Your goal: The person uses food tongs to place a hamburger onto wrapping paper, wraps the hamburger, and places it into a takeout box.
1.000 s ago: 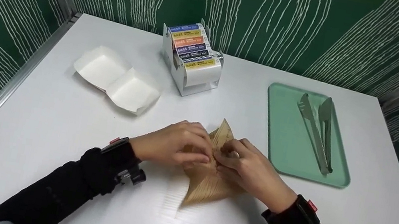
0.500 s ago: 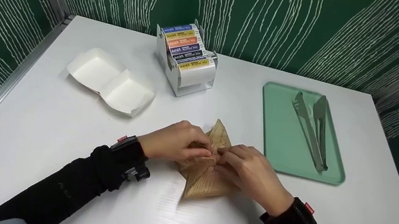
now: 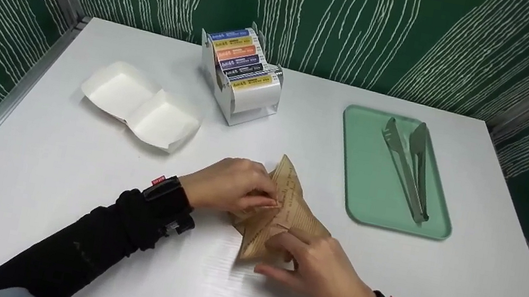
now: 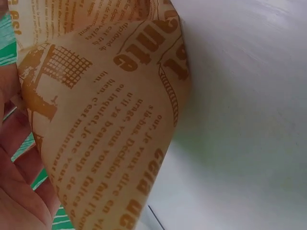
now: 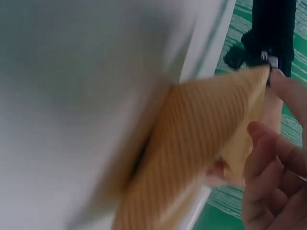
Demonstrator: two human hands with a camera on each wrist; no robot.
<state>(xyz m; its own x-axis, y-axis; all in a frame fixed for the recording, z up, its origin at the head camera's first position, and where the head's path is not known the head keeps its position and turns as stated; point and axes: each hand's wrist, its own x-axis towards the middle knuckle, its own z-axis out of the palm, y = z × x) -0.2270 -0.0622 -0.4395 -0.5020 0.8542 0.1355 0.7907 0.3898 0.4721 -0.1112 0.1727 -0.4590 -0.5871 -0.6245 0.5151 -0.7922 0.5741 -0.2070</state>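
A brown printed sheet of wrapping paper (image 3: 296,202) stands folded into a pointed bundle on the white table; what is inside it is hidden. My left hand (image 3: 236,187) pinches the folds at the top of the bundle. In the left wrist view, part of that hand (image 4: 19,163) shows behind a large paper flap (image 4: 110,115). My right hand (image 3: 314,270) is at the near flap, its fingertips at the paper and its thumb held apart. In the right wrist view, the flap's pointed corner (image 5: 249,79) lies close to the thumb, above the bent fingers (image 5: 264,153).
An opened white paper box (image 3: 143,104) lies at the left. Behind the bundle stands a metal dispenser (image 3: 242,75) with several colored label rolls. To the right, metal tongs (image 3: 408,170) rest on a green tray (image 3: 363,186). Green walls border the white table (image 3: 156,281).
My right hand has left the top center of the bundle and come down toward me to the near flap, with its thumb spreading away. The left hand stays at the top folds.
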